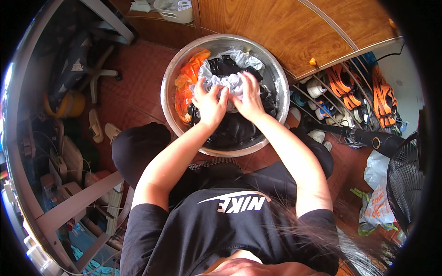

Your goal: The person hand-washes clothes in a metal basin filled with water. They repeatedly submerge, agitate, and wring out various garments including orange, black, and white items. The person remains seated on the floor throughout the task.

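A large round metal basin [283, 95] stands between my knees and holds wet clothes. My left hand [211, 103] and my right hand [249, 96] lie over a pale grey-white cloth [230, 82] near the basin's middle, fingers bent and spread, thumbs close together. Whether the fingers grip the cloth cannot be told. An orange cloth [190, 77] lies along the basin's left side. Black wet fabric [234, 129] fills the near part, and more black cloth [224, 65] lies beyond my hands, beside light grey fabric [247, 59] at the far side.
A wooden cabinet [262, 31] stands just behind the basin. At the right are a shoe rack [331, 100] with shoes, a black mesh fan [405, 179] and plastic bags [378, 203]. A chair base [98, 74], slippers [95, 126] and a table frame [81, 203] occupy the left.
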Demonstrator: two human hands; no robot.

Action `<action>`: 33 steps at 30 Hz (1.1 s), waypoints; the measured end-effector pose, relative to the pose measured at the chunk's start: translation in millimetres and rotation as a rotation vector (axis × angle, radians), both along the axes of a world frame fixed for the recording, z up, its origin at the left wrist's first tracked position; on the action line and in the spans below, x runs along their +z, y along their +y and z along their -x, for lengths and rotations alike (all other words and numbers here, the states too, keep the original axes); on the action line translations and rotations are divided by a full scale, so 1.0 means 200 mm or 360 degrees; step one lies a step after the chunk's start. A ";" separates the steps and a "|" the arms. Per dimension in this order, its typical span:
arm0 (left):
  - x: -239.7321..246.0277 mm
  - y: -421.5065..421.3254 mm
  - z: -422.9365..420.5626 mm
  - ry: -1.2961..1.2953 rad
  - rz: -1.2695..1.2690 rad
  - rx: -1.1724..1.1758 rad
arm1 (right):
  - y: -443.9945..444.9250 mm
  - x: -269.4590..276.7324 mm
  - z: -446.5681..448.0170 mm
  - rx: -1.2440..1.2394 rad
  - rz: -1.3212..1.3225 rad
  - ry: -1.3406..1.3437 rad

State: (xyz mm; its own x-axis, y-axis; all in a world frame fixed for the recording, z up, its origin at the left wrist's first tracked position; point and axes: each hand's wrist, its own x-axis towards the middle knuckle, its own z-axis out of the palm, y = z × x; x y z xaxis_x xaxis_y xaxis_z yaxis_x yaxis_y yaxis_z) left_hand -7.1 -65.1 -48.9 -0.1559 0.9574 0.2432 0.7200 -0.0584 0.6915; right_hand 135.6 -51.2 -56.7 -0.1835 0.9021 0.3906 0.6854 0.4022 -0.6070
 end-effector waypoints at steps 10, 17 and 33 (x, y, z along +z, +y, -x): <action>-0.18 0.09 -0.06 -0.0139 0.0319 0.0012 | 0.06 -0.14 0.11 0.0068 0.0548 -0.0462; -0.43 0.22 -0.02 -0.0592 0.0601 0.0157 | 0.21 -0.14 0.18 -0.0024 0.1248 -0.0412; 0.13 0.27 0.04 -0.1130 0.0057 -0.0221 | 0.22 0.27 0.09 0.0092 -0.0083 -0.0409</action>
State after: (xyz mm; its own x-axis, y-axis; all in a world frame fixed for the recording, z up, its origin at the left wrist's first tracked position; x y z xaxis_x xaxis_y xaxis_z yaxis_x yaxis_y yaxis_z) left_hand -15.3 -11.5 -23.6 -0.1409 0.9853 0.0965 0.0839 -0.0853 0.9928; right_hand 117.4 -7.5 -2.9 -0.3336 0.8671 0.3699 0.7894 0.4714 -0.3933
